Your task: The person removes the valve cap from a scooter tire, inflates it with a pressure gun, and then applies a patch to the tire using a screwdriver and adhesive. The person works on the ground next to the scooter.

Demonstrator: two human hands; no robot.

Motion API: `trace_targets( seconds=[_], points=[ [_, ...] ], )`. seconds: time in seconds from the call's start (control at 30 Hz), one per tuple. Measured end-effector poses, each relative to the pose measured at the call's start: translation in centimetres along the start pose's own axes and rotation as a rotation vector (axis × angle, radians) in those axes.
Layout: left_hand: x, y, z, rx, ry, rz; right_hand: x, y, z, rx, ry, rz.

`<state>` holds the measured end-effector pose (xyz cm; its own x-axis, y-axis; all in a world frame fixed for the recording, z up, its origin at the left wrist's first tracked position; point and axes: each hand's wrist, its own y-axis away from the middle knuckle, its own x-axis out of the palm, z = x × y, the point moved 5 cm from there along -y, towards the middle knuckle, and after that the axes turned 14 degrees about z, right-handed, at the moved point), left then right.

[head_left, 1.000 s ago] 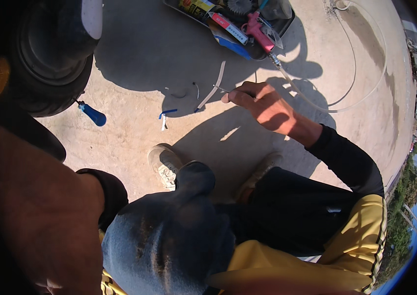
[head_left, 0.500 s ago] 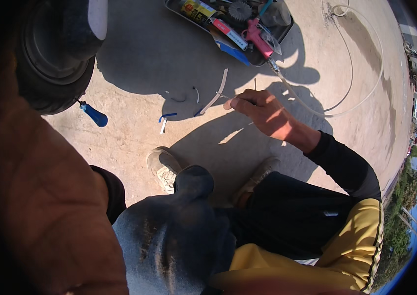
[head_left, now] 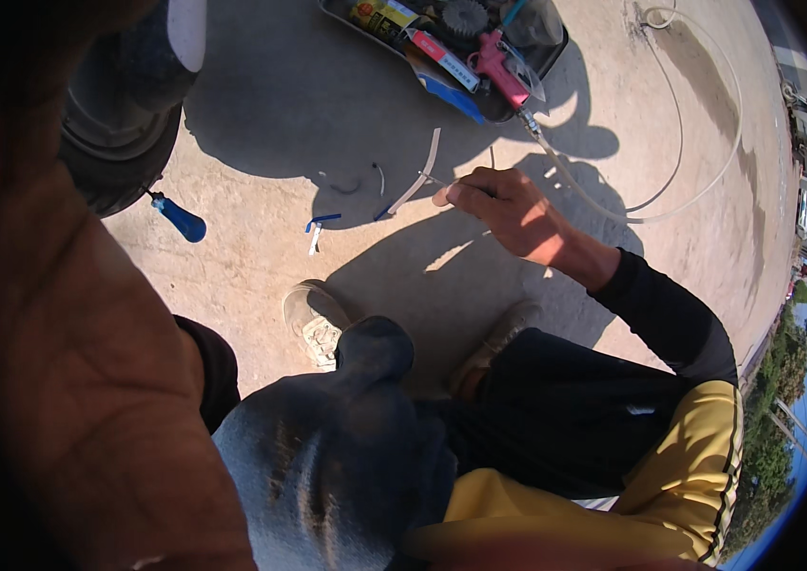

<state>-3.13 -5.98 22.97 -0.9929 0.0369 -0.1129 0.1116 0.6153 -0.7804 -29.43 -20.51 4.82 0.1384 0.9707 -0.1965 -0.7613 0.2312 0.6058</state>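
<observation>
My right hand (head_left: 503,205) is low over the ground, finger and thumb pinched on a thin metal rod (head_left: 430,178). The rod's tip lies over a pale, flat strip (head_left: 422,176) with a blue end. On the left, my left hand (head_left: 89,352) looms large and blurred close to the view; its fingers are lost in dark shadow. Beyond it stands a black wheel with a rubber tyre (head_left: 123,195). A blue-handled tool (head_left: 178,219) sticks out of the tyre's lower edge, its shaft thin and mostly hidden.
A dark tray (head_left: 555,67) at the far side holds a yellow can (head_left: 379,17), a red and white box (head_left: 446,62), a toothed disc (head_left: 465,17) and a pink air gun (head_left: 500,71). Its clear hose (head_left: 646,221) loops rightward. Small blue pieces (head_left: 323,221) lie near my shoe (head_left: 313,319).
My left hand has shifted slightly at the left, uncovering and covering different parts of the wheel. My right hand keeps its pinch on the rod, nearly still.
</observation>
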Motion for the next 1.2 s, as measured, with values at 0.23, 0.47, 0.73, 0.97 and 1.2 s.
trace_targets(
  seconds=[0.23,0.47,0.73,0.97,1.2],
  points=[
    [0.3,-0.4,0.4,0.001,0.037,0.016,-0.2,0.0,0.4,0.086,-0.018,0.013],
    [-0.4,-1.4,1.0,-0.003,0.083,0.011,-1.3,0.3,1.4,0.029,-0.020,0.018],
    [0.6,7.1,25.0,-0.946,-0.389,-0.242,-4.3,2.9,3.5,0.006,-0.025,0.012],
    [-0.6,8.9,35.2,-1.144,-0.878,0.024,-6.0,2.5,3.5,-0.127,-0.230,-0.133],
    [-1.4,10.1,39.6,-1.232,-1.102,0.155,-6.0,1.6,2.0,-0.212,-0.206,-0.222]
  ],
)
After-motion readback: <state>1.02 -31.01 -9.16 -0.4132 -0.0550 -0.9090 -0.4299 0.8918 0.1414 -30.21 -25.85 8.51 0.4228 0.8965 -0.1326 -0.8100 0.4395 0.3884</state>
